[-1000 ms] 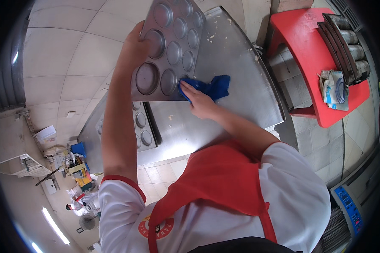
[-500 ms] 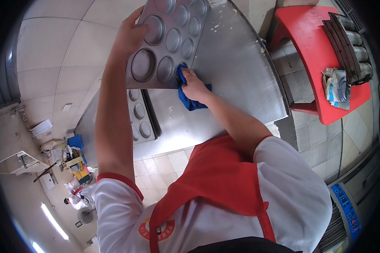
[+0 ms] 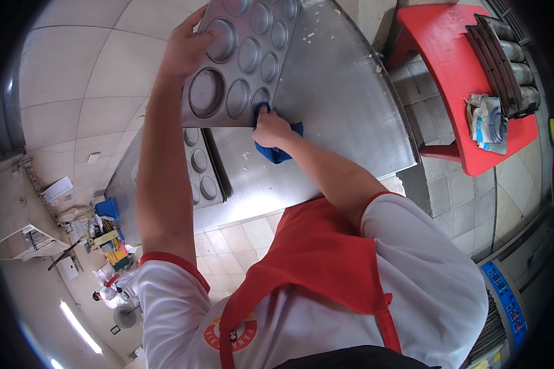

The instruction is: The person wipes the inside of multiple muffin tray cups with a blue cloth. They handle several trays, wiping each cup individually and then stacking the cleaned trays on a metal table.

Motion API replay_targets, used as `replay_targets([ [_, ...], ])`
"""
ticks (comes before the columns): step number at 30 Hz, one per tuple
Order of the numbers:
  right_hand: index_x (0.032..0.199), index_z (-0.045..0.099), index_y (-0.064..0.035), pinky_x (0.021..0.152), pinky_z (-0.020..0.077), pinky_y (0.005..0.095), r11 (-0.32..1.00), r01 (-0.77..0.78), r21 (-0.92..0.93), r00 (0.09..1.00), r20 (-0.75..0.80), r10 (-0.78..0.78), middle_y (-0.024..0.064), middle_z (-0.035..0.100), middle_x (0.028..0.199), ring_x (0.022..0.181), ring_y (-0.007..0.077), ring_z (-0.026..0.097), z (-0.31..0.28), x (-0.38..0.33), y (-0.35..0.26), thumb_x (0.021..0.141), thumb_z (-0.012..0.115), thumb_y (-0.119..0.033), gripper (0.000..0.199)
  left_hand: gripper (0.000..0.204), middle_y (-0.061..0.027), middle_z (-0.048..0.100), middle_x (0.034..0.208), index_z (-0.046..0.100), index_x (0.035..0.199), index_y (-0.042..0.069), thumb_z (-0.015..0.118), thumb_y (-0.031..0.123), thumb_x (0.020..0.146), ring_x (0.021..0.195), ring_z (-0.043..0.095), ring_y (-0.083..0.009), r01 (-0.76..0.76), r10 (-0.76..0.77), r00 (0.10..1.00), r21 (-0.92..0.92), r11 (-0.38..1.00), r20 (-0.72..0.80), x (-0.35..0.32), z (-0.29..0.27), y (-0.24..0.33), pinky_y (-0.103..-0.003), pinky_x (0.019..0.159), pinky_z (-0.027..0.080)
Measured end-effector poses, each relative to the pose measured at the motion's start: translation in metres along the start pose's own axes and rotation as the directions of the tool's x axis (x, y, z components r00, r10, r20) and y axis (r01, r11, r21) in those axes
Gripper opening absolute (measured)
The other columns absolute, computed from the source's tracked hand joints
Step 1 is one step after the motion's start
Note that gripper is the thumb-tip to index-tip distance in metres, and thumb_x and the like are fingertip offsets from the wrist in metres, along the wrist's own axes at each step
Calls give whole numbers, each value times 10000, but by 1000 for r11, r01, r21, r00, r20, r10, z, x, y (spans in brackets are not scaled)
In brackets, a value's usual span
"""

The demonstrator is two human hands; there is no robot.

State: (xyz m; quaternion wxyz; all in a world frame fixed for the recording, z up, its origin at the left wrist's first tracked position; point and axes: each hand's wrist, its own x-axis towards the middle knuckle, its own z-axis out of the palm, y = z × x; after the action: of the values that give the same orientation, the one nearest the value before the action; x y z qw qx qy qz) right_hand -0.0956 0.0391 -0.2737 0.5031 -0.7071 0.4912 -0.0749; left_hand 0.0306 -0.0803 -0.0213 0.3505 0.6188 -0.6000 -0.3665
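Observation:
A grey metal muffin pan (image 3: 226,71) with several round cups is held tilted up above the steel table. My left hand (image 3: 188,48) grips its left edge, thumb on the front by a large cup and the other fingers out of sight behind. My right hand (image 3: 272,130) is closed on a blue cloth (image 3: 274,154) and presses a fold of it into the cup at the pan's near right corner. The rest of the cloth hangs below that hand. Another muffin pan (image 3: 207,167) lies on the table, left of the cloth and partly hidden by my left forearm.
Crumbs dot the steel worktable (image 3: 345,104). To the right, a red plastic table (image 3: 440,37) bears stacked dark metal moulds (image 3: 505,67) and a crumpled bag (image 3: 487,123). A blue control panel (image 3: 503,301) stands lower right. Another person (image 3: 112,289) is far off at left.
My right hand has shifted slightly down and left, with the cloth still pressed at the same corner cup. The held pan has moved only slightly.

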Motion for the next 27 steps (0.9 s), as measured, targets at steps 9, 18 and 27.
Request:
replay_targets([
  [9,1468,547,-102,939,565,431,799,591,112,807,-92,-584,158,643,1301,1076,312,703,-125,-52,-11,900,619,-151,574,668,-118,686,1238,429,1553,-21,621,26,914,1040,670,-151,36,-40,999,264,964,7,-10,11,24,-273,900,533],
  [18,1228,672,-7,893,593,509,921,388,9,921,16,-389,232,718,1074,1008,384,718,-86,-49,-54,893,592,-200,394,640,-121,699,1214,457,1538,-14,643,40,929,1011,676,-143,37,-36,999,76,996,-12,-5,0,-1,-283,874,545],
  [27,1149,630,-44,697,561,362,-85,-407,910,896,379,-229,114,705,1022,865,234,700,-113,-53,-23,908,595,-125,256,612,-85,739,932,511,1513,26,648,71,919,710,631,-99,-47,66,994,209,977,-83,-6,16,9,-272,638,503],
])
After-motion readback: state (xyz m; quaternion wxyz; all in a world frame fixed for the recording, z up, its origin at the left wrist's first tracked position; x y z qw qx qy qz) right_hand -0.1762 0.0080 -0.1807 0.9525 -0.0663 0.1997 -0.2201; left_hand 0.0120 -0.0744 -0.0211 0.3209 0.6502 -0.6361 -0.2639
